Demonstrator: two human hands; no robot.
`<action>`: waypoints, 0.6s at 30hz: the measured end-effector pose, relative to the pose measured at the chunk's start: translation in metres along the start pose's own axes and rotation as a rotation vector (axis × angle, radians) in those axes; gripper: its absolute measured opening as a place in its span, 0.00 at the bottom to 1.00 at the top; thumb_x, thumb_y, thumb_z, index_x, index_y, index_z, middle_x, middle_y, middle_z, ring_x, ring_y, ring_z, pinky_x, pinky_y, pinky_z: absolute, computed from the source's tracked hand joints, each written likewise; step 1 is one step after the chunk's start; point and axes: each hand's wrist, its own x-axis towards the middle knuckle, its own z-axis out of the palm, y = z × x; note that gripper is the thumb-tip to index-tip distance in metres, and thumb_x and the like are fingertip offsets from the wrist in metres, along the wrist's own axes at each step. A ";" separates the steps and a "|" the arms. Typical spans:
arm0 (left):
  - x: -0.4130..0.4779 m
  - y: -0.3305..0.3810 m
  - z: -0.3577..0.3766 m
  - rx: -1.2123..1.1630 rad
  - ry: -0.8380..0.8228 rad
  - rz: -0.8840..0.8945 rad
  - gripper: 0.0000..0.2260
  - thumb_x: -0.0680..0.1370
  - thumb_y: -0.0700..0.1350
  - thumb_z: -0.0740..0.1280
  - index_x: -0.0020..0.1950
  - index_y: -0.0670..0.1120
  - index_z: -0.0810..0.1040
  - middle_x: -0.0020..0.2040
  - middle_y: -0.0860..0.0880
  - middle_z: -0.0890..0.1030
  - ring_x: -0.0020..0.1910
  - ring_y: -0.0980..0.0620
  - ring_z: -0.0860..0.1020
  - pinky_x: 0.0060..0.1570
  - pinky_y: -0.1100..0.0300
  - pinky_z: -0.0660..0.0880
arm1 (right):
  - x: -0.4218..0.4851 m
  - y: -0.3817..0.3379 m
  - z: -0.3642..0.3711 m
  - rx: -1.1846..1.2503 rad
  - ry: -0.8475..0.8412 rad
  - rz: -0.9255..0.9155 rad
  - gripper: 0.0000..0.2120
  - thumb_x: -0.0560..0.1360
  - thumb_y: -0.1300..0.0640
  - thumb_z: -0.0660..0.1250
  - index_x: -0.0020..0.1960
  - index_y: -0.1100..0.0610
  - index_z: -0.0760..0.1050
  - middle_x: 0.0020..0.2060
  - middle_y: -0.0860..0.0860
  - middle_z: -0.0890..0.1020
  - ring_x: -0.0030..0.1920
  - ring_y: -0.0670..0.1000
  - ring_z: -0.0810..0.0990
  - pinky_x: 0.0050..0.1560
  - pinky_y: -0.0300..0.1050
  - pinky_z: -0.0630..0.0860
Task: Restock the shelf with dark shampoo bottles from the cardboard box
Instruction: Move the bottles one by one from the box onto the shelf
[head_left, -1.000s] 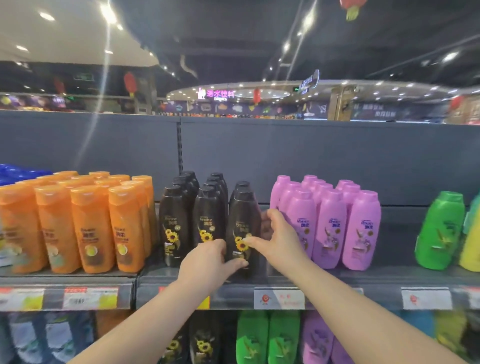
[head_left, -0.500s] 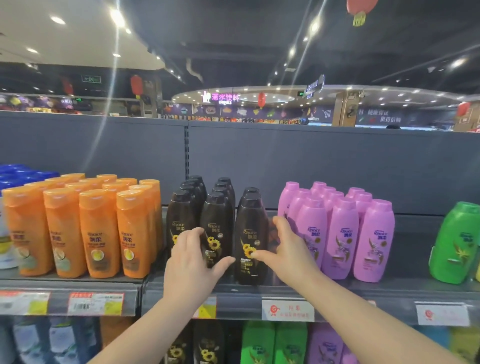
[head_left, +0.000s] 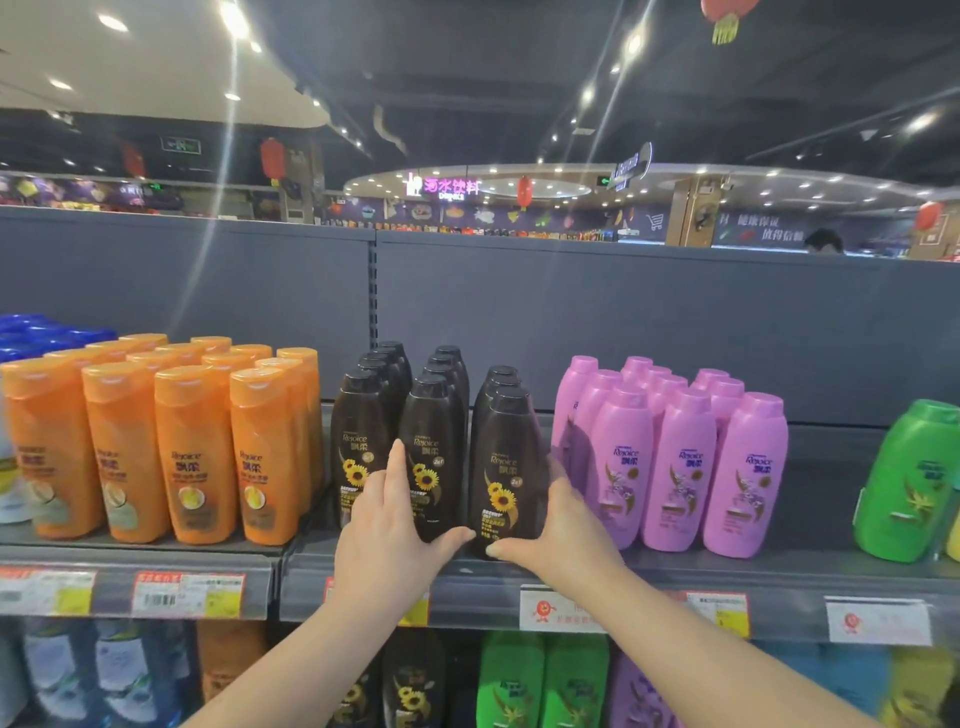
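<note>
The top shelf (head_left: 779, 577) carries blocks of bottles side by side: orange bottles (head_left: 197, 452) on the left, purple bottles (head_left: 675, 467) on the right, and between them the dark shampoo bottles (head_left: 436, 415), upright in three rows running to the back panel. The cardboard box is out of view.

The front right bottle (head_left: 511, 457) stands slightly further forward than the fronts of the other two dark rows, with a narrow gap to the middle row.

Compared with a second ago, the left hand (head_left: 389, 535) has climbed from the base of the bottles. Its fingers are now straight and together, laid flat against the fronts of the left and middle rows, with the thumb stretched out toward the foot of the front right bottle. The right hand (head_left: 566, 525) is still on that bottle, fingers wrapped along its right side and thumb across its base.

The bottle is therefore already on the shelf, and this looks like squaring up the rows rather than placing. The step seems nearly done, and the next bottle would come from the box.
</note>
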 end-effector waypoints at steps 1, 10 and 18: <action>0.000 0.000 0.001 0.002 -0.011 0.000 0.51 0.65 0.67 0.68 0.74 0.55 0.37 0.67 0.50 0.66 0.65 0.50 0.69 0.57 0.52 0.73 | 0.001 0.001 0.003 0.001 -0.016 0.009 0.47 0.61 0.42 0.76 0.71 0.48 0.53 0.62 0.47 0.74 0.60 0.49 0.75 0.55 0.45 0.74; -0.001 -0.001 0.002 0.008 -0.033 -0.029 0.51 0.66 0.66 0.69 0.73 0.54 0.34 0.66 0.49 0.70 0.59 0.49 0.75 0.48 0.53 0.77 | 0.006 0.002 0.012 0.057 -0.023 0.036 0.26 0.65 0.46 0.74 0.59 0.49 0.69 0.51 0.45 0.81 0.51 0.48 0.78 0.46 0.40 0.73; 0.001 -0.008 0.002 0.032 -0.010 -0.013 0.48 0.68 0.64 0.68 0.73 0.56 0.35 0.58 0.49 0.74 0.49 0.50 0.78 0.41 0.56 0.79 | 0.029 0.001 0.014 0.097 -0.061 0.071 0.28 0.65 0.49 0.75 0.62 0.50 0.68 0.56 0.48 0.80 0.55 0.51 0.77 0.56 0.49 0.76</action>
